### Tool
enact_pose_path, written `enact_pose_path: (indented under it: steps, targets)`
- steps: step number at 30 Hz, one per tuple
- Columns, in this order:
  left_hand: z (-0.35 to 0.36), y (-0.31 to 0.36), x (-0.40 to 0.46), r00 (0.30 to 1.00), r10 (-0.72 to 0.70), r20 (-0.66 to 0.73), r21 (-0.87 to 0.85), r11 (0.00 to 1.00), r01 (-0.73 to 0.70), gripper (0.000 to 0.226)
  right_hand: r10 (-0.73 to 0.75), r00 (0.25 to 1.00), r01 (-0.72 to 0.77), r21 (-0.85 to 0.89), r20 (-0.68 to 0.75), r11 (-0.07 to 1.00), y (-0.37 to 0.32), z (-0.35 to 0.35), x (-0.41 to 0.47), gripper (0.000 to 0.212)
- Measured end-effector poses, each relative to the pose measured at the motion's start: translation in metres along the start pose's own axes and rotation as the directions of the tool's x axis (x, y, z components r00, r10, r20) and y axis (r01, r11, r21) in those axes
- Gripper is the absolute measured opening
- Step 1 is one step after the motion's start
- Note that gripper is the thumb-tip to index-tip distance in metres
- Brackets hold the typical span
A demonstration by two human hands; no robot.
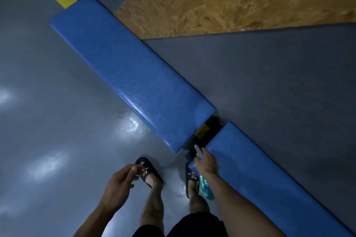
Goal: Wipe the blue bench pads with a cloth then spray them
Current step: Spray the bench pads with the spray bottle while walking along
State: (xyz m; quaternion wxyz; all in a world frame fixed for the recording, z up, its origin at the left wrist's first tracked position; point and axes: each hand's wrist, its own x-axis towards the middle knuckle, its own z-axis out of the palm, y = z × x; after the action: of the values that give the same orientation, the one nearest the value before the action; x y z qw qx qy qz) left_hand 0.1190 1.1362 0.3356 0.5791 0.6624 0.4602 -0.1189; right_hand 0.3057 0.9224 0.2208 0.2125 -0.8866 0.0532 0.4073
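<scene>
Gripping a spray bottle, the right hand hangs over the end of the near blue pad. Left hand hangs loosely curled, holding nothing. Far blue pad gleams wet beside the grey floor.

Both forearms are bare to the bottom edge of the view, with no sleeves, watch or rings showing on the left hand or the right hand. The legs are bare below dark shorts. Each foot wears a dark slide sandal, toes uncovered, with a small pale marking on the wide strap, too blurred to read.
</scene>
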Motion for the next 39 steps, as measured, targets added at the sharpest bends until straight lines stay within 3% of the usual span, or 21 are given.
enact_pose_path:
  steps: [2,6,10,20,27,33,36,39]
  targets:
    - [-0.015,0.001,0.009,1.000,0.009,0.019,0.010,1.000,-0.010,0.028,0.041,0.998,-0.040,0.030,-0.051,0.999,-0.005,-0.004,0.011,0.048]
    - [-0.051,0.001,0.029,0.999,0.019,0.046,0.031,0.999,-0.020,0.029,0.118,0.975,-0.101,0.099,-0.190,0.990,-0.030,-0.017,0.016,0.028]
    - [-0.087,-0.003,0.048,0.997,0.018,0.077,0.052,0.998,-0.022,0.029,0.216,0.942,-0.181,0.154,-0.258,0.971,-0.047,-0.024,0.021,0.035]
    - [-0.137,-0.007,0.077,0.990,0.049,0.130,0.075,0.995,-0.059,0.028,0.196,0.937,-0.090,0.343,-0.288,0.935,-0.089,-0.033,0.029,0.056]
    - [-0.147,-0.005,0.083,0.990,0.065,0.127,0.053,0.996,-0.072,0.029,0.169,0.936,-0.086,0.264,-0.308,0.961,-0.126,-0.020,0.024,0.033]
    - [-0.150,0.005,0.090,0.987,0.096,0.132,0.045,0.994,-0.102,0.029,0.056,0.953,0.032,0.284,-0.298,0.958,-0.146,-0.009,0.034,0.021]
    - [-0.150,0.016,0.093,0.986,0.110,0.121,0.026,0.993,-0.114,0.032,-0.026,0.968,0.066,0.153,-0.248,0.986,-0.155,0.004,0.024,0.007]
    - [-0.150,0.031,0.102,0.986,0.130,0.101,0.012,0.991,-0.132,0.030,-0.120,0.978,0.114,-0.045,-0.173,0.992,-0.153,0.033,0.017,0.007]
